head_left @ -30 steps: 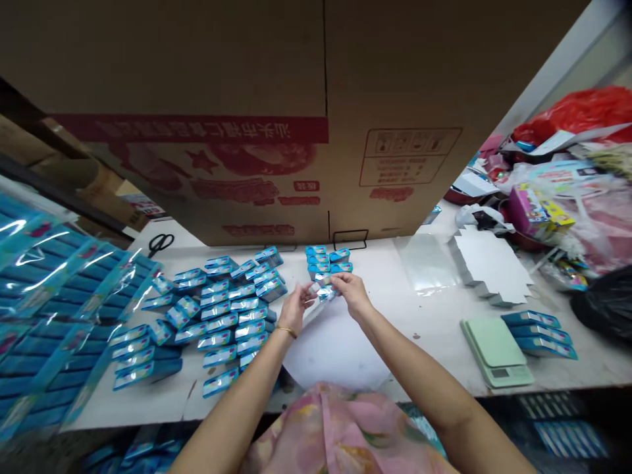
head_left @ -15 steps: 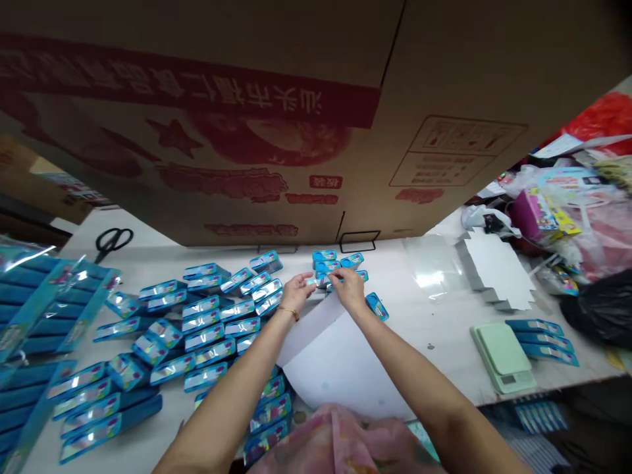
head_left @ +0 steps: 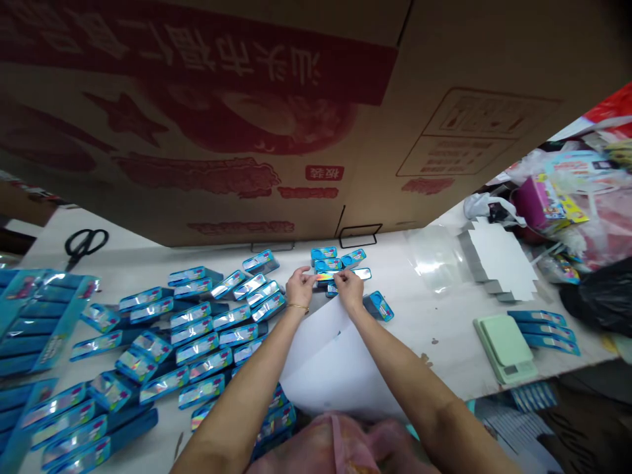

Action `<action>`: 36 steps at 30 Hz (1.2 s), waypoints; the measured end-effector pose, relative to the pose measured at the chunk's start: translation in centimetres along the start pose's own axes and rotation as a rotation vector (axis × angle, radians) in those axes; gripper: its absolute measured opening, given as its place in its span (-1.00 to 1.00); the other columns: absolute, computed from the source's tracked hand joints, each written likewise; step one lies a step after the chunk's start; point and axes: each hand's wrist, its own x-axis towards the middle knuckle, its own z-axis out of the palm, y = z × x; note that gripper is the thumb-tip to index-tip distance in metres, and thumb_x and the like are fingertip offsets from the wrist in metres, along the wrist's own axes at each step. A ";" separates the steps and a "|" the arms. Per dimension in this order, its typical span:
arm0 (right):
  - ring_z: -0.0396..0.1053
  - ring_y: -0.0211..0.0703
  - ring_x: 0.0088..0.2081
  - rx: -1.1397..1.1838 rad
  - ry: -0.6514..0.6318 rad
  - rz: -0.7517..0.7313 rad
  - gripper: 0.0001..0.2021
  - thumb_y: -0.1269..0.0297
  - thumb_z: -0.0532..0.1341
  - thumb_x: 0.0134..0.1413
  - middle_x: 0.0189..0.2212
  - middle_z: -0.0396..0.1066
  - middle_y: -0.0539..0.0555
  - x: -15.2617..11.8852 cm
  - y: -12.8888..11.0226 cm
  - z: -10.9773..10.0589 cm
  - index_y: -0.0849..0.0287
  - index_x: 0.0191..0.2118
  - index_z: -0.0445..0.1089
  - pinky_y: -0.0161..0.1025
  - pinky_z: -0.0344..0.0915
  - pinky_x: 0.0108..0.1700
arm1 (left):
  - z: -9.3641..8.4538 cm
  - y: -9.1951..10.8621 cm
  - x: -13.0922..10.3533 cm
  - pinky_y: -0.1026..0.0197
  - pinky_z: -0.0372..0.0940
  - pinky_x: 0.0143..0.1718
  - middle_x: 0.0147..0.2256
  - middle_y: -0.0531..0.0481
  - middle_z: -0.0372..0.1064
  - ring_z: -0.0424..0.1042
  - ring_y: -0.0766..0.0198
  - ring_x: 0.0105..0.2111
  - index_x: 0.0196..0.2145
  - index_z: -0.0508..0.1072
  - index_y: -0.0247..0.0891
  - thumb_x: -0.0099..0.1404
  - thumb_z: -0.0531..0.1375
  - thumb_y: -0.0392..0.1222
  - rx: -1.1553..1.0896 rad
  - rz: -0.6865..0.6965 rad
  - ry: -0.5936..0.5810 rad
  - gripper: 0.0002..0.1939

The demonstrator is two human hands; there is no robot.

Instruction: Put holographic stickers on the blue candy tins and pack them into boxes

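My left hand (head_left: 300, 289) and my right hand (head_left: 349, 289) meet in the middle, fingertips pinched on the two ends of a small shiny, rainbow-glinting sticker strip (head_left: 324, 277). Right behind the strip stands a small blue box (head_left: 328, 264), and whether the strip touches it I cannot tell. Two more boxes, a blue one (head_left: 323, 253) and a tilted one (head_left: 353, 257), are close by. Beneath my forearms spreads a large white sheet (head_left: 340, 368), partly folded over. To the right of my right hand lies another blue box (head_left: 379, 305).
A big cardboard carton (head_left: 276, 197) walls off the back. Many blue boxes (head_left: 197, 347) crowd the left, near bagged blue packs (head_left: 37, 322) and black scissors (head_left: 85, 245). At right are a green scale (head_left: 506, 349), white cut card (head_left: 501, 257) and plastic bags (head_left: 600, 296).
The strip now stretches level between both hands, its shiny face more visible. My hands have stayed near the same boxes. The whole view has shifted slightly as my head moved.
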 end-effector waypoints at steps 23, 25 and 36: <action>0.19 -0.05 -0.19 -0.849 -0.283 -0.492 -0.62 0.42 -0.08 0.10 -0.17 0.26 0.19 -1.0 -0.4 -1.8 0.09 0.01 0.24 -0.12 0.01 -0.18 | -1.2 1.5 -0.9 0.19 0.16 -0.27 -0.46 -0.07 0.40 0.36 0.14 -0.33 -0.50 0.44 -0.24 0.07 0.09 -0.18 0.425 -0.027 -0.105 -0.85; 0.17 -0.05 -0.19 -0.879 -0.313 -0.526 -0.61 0.44 -0.07 0.09 -0.16 0.25 0.19 -0.8 -0.3 -2.1 0.10 0.04 0.21 -0.12 0.01 -0.18 | -1.9 1.8 -1.8 0.19 0.16 -0.31 -0.46 -0.09 0.40 0.36 0.12 -0.35 -0.44 0.45 -0.25 0.11 0.06 -0.11 0.544 0.018 -0.198 -0.78; 0.12 -0.04 -0.16 -0.825 -0.302 -0.552 -0.63 0.41 -0.12 0.13 -0.14 0.23 0.17 -0.8 -0.6 -3.0 0.07 0.01 0.24 -0.13 -0.02 -0.17 | -1.2 1.0 -3.5 0.18 0.08 -0.07 -0.22 -0.12 0.30 0.25 0.16 -0.16 -0.07 0.35 -0.22 0.14 0.02 -0.15 0.552 0.252 -0.164 -0.61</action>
